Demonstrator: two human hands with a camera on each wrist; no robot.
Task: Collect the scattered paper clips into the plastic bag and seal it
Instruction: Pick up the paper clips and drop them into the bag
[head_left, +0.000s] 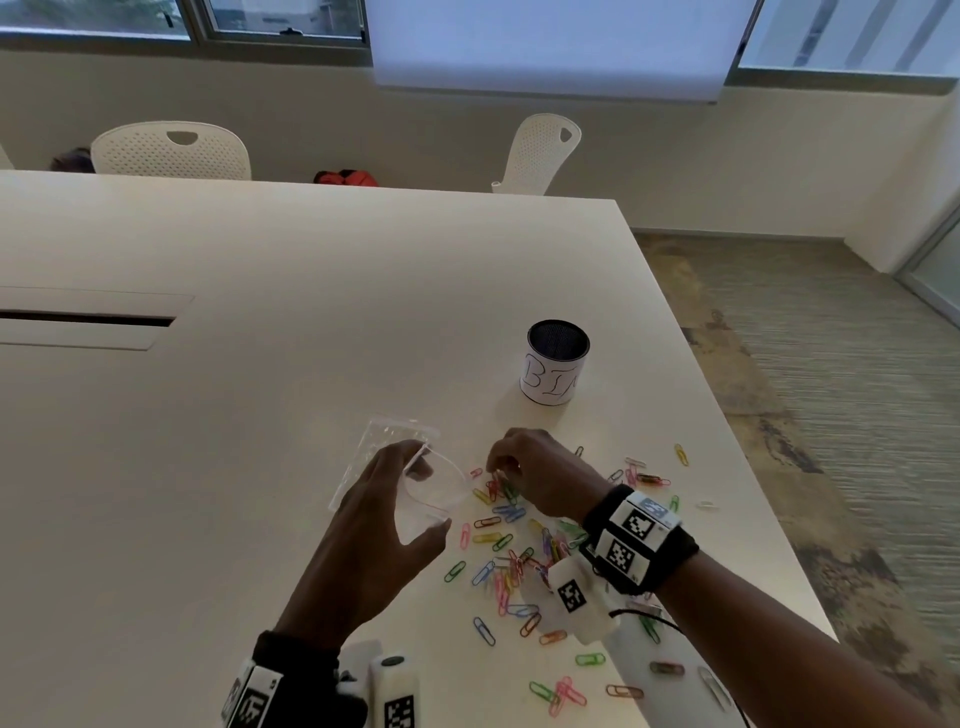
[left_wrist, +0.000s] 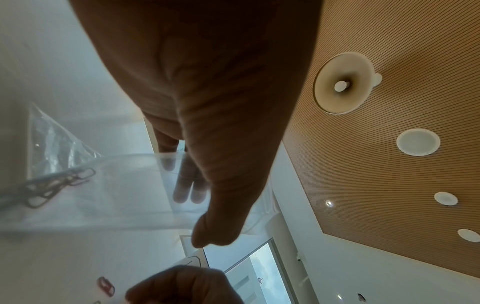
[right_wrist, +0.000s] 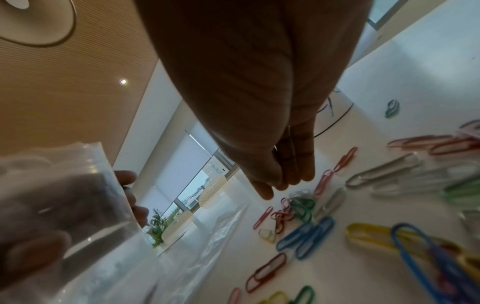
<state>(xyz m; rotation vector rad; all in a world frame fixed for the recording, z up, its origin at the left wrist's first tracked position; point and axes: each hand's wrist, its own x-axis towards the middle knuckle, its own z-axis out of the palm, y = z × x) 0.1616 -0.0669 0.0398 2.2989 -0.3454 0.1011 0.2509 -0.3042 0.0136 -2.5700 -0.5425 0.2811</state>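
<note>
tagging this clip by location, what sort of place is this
Probably an office meeting room: a large white conference table with a cable slot, white perforated plastic chairs along it, and a roller-blind window.

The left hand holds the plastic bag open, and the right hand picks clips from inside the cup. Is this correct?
Not quite. The head view shows the right hand over clips scattered on the table, not inside the cup. The left hand does hold the plastic bag open.

right hand (head_left: 540, 480) fingertips hidden, perhaps pinching, paper clips (head_left: 506, 564) motion-blurred

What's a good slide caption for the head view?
Left hand holds the plastic bag open while right hand picks among paper clips.
</note>
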